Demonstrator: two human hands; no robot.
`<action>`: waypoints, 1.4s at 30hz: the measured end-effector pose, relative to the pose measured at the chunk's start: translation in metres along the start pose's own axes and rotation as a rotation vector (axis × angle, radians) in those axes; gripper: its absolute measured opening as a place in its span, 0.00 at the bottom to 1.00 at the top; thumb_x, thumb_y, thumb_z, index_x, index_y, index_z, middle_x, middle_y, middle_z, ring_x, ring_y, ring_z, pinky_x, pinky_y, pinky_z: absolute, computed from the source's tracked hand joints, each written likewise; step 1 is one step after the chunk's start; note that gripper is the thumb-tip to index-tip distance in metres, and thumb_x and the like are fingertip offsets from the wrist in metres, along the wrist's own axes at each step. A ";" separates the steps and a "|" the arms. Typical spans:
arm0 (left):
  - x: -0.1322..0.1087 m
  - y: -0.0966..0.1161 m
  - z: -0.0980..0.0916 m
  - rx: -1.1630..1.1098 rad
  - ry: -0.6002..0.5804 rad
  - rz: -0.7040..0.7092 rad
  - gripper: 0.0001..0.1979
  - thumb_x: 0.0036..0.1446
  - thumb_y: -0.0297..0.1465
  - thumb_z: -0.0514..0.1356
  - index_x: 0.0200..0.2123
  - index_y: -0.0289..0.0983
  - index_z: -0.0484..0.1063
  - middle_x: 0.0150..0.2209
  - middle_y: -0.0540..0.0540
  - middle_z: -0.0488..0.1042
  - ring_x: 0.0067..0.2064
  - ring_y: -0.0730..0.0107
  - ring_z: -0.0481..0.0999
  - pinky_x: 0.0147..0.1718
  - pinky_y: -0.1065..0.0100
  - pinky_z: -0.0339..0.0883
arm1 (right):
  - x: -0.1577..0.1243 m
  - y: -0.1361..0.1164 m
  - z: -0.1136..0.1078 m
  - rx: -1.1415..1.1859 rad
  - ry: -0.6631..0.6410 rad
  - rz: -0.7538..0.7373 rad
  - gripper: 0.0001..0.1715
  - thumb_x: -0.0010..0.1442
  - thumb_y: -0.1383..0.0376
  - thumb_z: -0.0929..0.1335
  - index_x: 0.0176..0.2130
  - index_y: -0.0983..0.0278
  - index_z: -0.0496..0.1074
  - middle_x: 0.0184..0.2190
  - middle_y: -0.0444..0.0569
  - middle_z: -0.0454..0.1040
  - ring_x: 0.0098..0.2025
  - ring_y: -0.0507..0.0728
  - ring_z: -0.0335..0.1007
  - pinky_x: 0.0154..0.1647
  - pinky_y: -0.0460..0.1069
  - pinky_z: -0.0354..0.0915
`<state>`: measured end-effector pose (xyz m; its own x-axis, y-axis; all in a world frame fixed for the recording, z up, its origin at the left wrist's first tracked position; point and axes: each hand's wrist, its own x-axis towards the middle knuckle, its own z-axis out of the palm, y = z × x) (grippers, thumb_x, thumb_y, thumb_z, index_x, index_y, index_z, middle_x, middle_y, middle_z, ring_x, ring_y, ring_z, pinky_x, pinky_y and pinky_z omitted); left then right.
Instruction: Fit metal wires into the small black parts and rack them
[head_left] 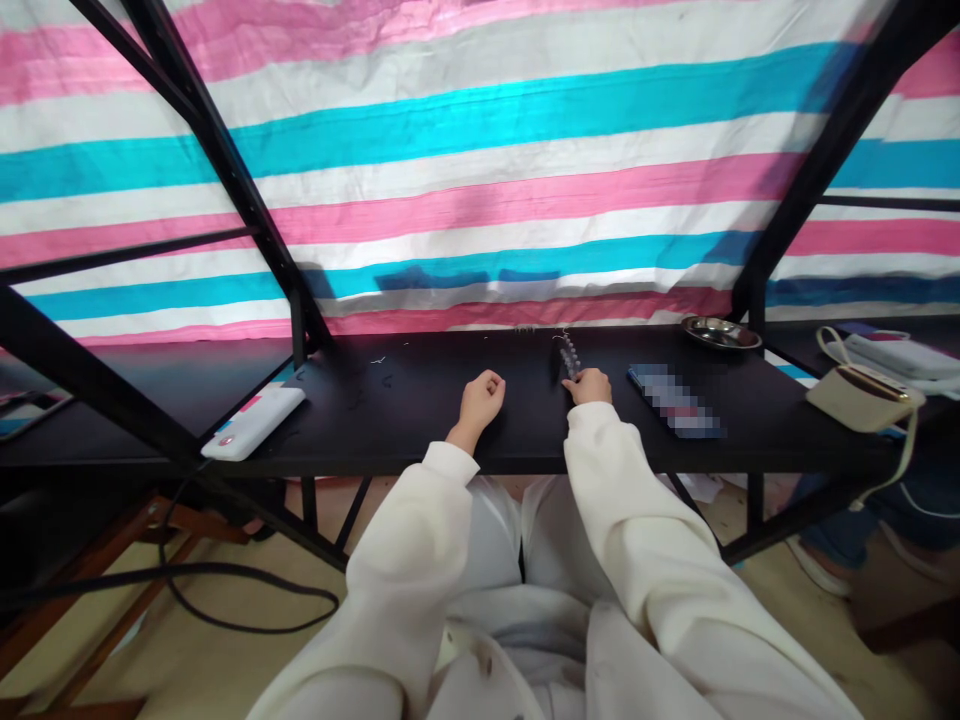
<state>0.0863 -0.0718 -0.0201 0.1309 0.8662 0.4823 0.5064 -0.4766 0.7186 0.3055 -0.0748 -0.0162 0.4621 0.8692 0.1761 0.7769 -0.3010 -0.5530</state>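
My right hand (590,387) rests on the black tabletop, its thumb and fingers pinched at the near end of a strand of clear beads (571,352). The strand runs away from my fingers toward the table's back edge, with a thin pale thread end at its far tip. To the left, my left hand (482,398) is curled closed just above or on the tabletop. Whether anything small is inside its fingers is hidden.
A white power bank-like box (255,425) lies at the left, a phone (675,402), partly blurred out, to the right. A shiny metal dish (721,333) stands at the back right. A cream bag (862,395) sits further right. Black metal posts (262,230) flank the table (420,430).
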 end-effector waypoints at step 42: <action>0.018 0.051 0.066 0.523 -0.302 0.140 0.21 0.60 0.35 0.47 0.57 0.45 0.60 0.45 0.42 0.69 0.39 0.63 0.73 0.38 0.66 0.63 | -0.008 -0.009 -0.006 -0.105 -0.027 0.053 0.17 0.53 0.57 0.66 0.40 0.65 0.69 0.41 0.58 0.72 0.43 0.62 0.70 0.40 0.53 0.63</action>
<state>0.1707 -0.0710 -0.0078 0.4234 0.8415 0.3357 0.8077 -0.5184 0.2808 0.2974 -0.0818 -0.0082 0.4932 0.8608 0.1259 0.7928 -0.3851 -0.4725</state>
